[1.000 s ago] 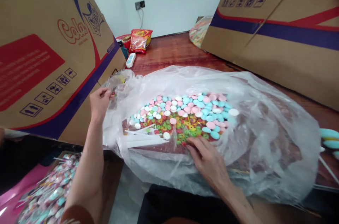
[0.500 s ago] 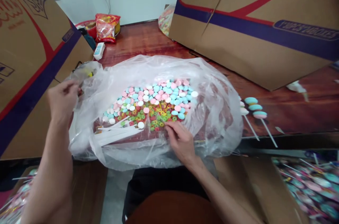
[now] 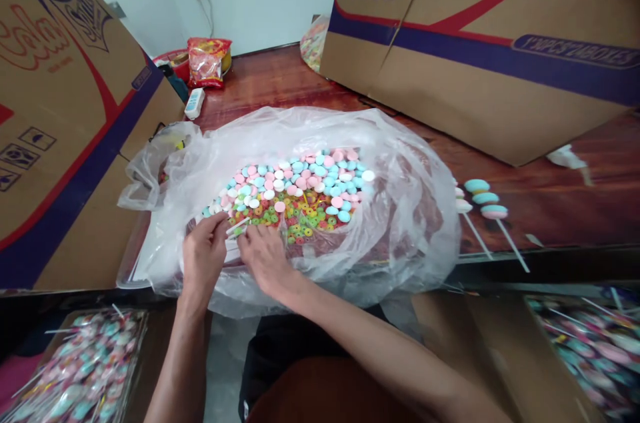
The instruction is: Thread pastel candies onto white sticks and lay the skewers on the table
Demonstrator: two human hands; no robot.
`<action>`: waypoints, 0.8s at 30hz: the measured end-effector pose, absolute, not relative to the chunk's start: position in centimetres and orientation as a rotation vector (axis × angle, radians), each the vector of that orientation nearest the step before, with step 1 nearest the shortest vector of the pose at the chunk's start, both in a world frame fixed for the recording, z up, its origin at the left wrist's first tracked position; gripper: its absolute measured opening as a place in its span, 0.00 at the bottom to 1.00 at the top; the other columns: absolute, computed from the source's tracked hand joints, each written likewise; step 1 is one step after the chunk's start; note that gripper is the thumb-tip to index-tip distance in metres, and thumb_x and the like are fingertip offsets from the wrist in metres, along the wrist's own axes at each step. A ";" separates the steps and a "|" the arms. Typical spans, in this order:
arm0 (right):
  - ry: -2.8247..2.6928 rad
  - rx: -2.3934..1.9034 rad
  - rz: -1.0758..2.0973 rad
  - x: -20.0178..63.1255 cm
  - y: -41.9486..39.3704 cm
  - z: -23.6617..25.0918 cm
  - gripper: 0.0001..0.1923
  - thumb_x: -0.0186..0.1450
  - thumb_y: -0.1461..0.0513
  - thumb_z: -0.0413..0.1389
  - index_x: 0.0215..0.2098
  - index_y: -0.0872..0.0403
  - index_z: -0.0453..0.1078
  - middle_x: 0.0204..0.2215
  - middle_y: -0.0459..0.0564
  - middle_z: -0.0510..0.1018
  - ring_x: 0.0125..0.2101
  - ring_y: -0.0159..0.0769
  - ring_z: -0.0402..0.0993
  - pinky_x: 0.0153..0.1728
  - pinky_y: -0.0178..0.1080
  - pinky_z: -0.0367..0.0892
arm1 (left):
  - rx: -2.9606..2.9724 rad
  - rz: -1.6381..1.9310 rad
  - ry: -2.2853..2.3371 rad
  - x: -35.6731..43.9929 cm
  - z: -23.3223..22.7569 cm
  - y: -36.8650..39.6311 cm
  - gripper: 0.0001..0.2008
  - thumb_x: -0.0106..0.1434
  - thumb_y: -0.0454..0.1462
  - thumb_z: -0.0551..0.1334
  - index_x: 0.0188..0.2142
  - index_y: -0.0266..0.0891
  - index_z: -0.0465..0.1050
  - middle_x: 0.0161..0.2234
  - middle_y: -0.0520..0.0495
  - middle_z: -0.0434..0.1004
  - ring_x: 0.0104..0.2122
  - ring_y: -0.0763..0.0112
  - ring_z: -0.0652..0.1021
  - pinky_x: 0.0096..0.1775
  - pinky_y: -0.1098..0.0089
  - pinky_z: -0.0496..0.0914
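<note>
Currently working both hands at the near left edge of the plastic bag, spread open on the wooden table.

- Pinching the left hand thumb to forefinger on the white sticks, lying in a loose bundle just inside the bag's near lip.
- Resting the right hand with bent fingers on the same bundle, just right of the left; not possible to tell whether closing on a stick or only pressing down.
- Lying just beyond the sticks: ring sweets nearer, pastel discs farther, all inside the bag.
- Lying outside the bag on the far right: three finished lollipops. Standing left and far right: cardboard boxes. Sitting near left below the table edge: a tray of wrapped lollipops.

Judging good practice here:
- Separating one stick from the bundle with fingertips only, steadying the rest with the other hand.
- Lifting along the stick's length, avoiding dragging film or sweets over the lip.
- Watching for loose plastic snagging between finger and stick.
</note>
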State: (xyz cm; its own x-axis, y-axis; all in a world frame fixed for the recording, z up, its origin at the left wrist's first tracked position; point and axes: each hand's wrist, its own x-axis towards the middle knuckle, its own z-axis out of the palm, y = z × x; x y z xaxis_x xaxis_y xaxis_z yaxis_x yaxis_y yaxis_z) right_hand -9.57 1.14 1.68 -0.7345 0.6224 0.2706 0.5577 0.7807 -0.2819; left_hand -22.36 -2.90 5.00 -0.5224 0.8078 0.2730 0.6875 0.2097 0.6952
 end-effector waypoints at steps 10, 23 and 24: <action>-2.596 -0.907 0.220 -10.1 1.2 3.1 0.09 0.71 0.70 0.48 0.40 0.57 0.70 0.35 0.56 0.75 0.38 0.44 0.70 0.38 0.45 0.67 | 1.320 1.432 2.278 -22.0 6.1 -1.7 0.14 0.62 0.43 0.63 0.42 0.39 0.80 0.40 0.45 0.83 0.37 0.64 0.81 0.38 0.68 0.74; -2.060 -1.321 0.644 4.5 3.0 0.6 0.15 0.63 0.70 0.44 0.46 0.54 0.65 0.34 0.53 0.78 0.32 0.41 0.76 0.33 0.39 0.68 | 1.923 0.677 2.258 -15.5 2.4 4.3 0.10 0.65 0.34 0.59 0.41 0.41 0.79 0.41 0.42 0.76 0.39 0.61 0.77 0.40 0.66 0.70; -2.034 -1.329 0.672 4.4 2.8 0.4 0.15 0.66 0.68 0.44 0.47 0.54 0.65 0.34 0.52 0.79 0.32 0.41 0.77 0.33 0.39 0.68 | 1.897 0.646 2.306 -15.3 2.3 4.5 0.10 0.65 0.35 0.59 0.42 0.42 0.79 0.41 0.42 0.75 0.39 0.61 0.77 0.39 0.66 0.69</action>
State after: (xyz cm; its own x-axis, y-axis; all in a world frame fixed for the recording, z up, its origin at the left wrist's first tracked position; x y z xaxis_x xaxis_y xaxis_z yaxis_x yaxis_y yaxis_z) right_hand 4.40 2.85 0.39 -0.3091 0.9265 0.2148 0.6164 0.3671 -0.6966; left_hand -15.32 4.50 2.31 -0.2268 0.9537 0.1973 0.9174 0.1412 0.3722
